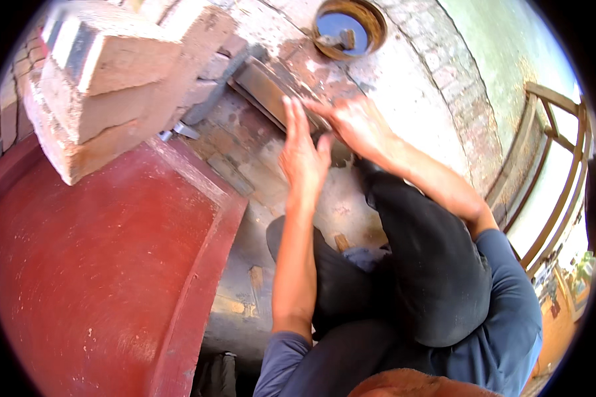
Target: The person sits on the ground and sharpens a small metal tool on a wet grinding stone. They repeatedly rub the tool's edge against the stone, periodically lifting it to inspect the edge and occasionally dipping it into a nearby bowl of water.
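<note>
A long, dark, flat slab (261, 89) lies on the paved ground at the upper middle, slanting down to the right. My left hand (302, 155) rests its straightened fingertips on the slab's right part, thumb apart. My right hand (361, 129) is beside it, index finger reaching over the same part, other fingers bent round something hidden under them. A round rusty tub (375, 40) of bluish liquid, with a greyish piece in it, stands behind the slab. A small metal piece (185, 129) lies left of my hands.
Rough pinkish blocks (112, 66) stand stacked at upper left, above a large red-painted panel (99, 264) filling the lower left. A wooden frame (553, 99) leans by the pale green wall at right. My bent dark-trousered legs (424, 264) are below my hands.
</note>
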Motion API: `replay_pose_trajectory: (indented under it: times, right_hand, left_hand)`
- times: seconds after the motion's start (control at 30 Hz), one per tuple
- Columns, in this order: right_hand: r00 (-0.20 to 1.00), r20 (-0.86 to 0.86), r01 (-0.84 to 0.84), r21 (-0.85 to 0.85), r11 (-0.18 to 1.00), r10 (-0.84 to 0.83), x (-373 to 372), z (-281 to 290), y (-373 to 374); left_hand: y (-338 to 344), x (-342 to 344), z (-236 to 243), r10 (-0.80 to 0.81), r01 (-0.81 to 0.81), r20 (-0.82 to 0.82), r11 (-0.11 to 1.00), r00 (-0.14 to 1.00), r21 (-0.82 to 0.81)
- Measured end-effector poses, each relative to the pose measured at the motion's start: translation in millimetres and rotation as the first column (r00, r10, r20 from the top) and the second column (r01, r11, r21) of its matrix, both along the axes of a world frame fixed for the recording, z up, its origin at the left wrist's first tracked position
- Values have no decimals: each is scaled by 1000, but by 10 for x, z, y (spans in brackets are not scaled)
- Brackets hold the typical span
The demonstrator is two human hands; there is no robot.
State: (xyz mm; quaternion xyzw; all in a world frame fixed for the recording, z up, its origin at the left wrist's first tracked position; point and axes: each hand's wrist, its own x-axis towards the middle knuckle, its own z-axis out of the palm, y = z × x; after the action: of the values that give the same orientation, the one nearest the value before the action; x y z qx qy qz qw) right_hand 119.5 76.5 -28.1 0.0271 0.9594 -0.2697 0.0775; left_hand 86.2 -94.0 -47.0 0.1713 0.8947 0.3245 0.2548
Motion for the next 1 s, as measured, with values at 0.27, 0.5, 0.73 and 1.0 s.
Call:
replay_pose_trajectory:
  times: [0.27,0.5,0.73,1.0]
  right_hand:
    - [999,39,1,16,1000,-1,227,-105,86]
    - [1000,17,-2,26,1000,1,-24,-42,44]
    - [997,-73,7,-35,999,-9,-100,-88,34]
    - [1000,29,0,-13,1000,0,3,-65,1]
  left_hand:
    - [16,204,-36,-89,90,22,995,996,-51]
    - [18,24,11,-9,10,31,999,999,-42]
    - [73,-80,0,9,-11,-76,1000,997,-17]
    - [25,42,5,23,-23,-4,1000,1000,4]
